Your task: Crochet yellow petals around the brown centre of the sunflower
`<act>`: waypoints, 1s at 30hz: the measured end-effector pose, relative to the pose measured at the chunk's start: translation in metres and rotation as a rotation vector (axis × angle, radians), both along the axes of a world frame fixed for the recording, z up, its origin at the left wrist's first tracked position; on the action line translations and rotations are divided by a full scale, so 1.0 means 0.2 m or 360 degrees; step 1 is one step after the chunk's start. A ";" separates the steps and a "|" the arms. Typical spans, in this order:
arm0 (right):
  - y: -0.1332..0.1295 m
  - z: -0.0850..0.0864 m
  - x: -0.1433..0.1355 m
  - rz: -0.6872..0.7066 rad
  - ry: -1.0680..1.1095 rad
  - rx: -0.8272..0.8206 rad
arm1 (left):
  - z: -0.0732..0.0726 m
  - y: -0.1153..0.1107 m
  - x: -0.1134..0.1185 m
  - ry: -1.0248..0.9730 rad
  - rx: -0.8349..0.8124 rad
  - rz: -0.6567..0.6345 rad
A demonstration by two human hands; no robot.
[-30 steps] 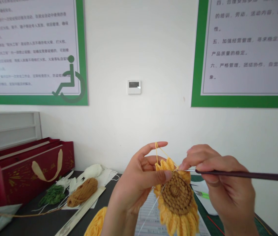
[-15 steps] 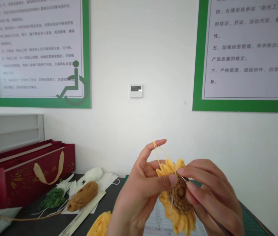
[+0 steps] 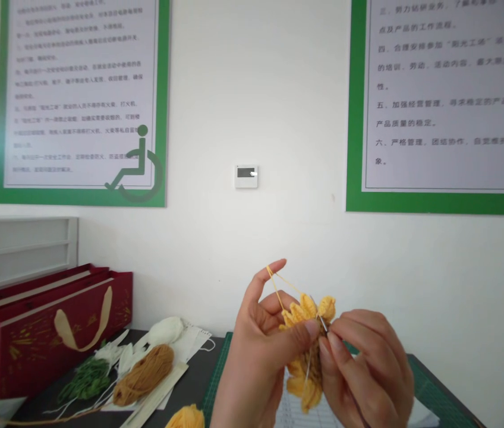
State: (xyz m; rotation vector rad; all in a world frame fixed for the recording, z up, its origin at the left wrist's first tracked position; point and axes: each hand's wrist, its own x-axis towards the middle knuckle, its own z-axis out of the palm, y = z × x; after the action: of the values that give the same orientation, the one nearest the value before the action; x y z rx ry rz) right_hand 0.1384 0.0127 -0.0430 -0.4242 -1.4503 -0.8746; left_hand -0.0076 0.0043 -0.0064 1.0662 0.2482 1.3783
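My left hand [image 3: 263, 342] pinches a crocheted sunflower piece [image 3: 308, 312] with yellow petals and a brown centre, its thumb pressed on the front. Yellow yarn [image 3: 276, 286] loops over the raised index finger and runs down to the petals. In my right hand [image 3: 368, 362] is a thin crochet hook [image 3: 324, 324], its metal tip at the upper petals beside the left thumb. A light thread crosses the brown centre. The right fingers cover part of the flower.
A yellow yarn ball [image 3: 187, 418], brown yarn [image 3: 145, 374], green yarn [image 3: 85, 379] and white yarn [image 3: 166, 330] lie at the left on the dark table. Red gift bags [image 3: 113, 315] stand behind them. Printed paper [image 3: 290, 410] and a green mat [image 3: 439, 395] lie under the hands.
The view has shifted slightly. My right hand is closer to the left, covering more of the brown centre. The flower has turned, and the hook is steeper.
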 end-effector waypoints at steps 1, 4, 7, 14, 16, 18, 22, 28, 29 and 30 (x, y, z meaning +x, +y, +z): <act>0.00 0.01 -0.01 -0.0086 -0.0032 0.0062 | 0.00 -0.01 0.00 0.0031 0.0061 0.0087; -0.04 0.06 -0.02 -0.0252 -0.0126 0.0134 | 0.00 -0.02 0.01 0.0190 0.0213 0.0365; -0.09 0.09 0.00 -0.0192 -0.0066 0.0031 | -0.01 -0.01 0.00 0.0373 0.0306 0.0575; -0.13 0.07 0.04 0.0341 0.0434 -0.0747 | -0.02 0.06 -0.07 0.0403 0.0230 0.0123; -0.12 0.07 0.04 0.0490 0.0549 -0.0897 | -0.01 0.06 -0.08 0.0393 0.0185 0.0048; -0.11 0.07 0.04 0.0602 0.0593 -0.0971 | -0.01 0.06 -0.08 0.0381 0.0163 0.0014; -0.12 0.08 0.02 0.0558 0.0669 -0.0986 | 0.00 0.05 -0.08 0.0401 0.0158 -0.0012; -0.15 0.04 -0.04 0.0218 0.0847 -0.0863 | -0.01 0.04 -0.06 0.0476 0.0217 0.0070; -0.15 0.03 -0.05 0.0167 0.0836 -0.0799 | -0.01 0.04 -0.05 0.0490 0.0250 0.0113; -0.14 0.03 -0.05 0.0115 0.0807 -0.0726 | -0.02 0.04 -0.05 0.0509 0.0292 0.0180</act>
State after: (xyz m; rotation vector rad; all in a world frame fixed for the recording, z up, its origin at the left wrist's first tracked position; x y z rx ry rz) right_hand 0.1282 -0.0155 -0.0377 -0.8609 -1.1691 -0.3297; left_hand -0.0167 0.0116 -0.0094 1.4460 0.4276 1.3451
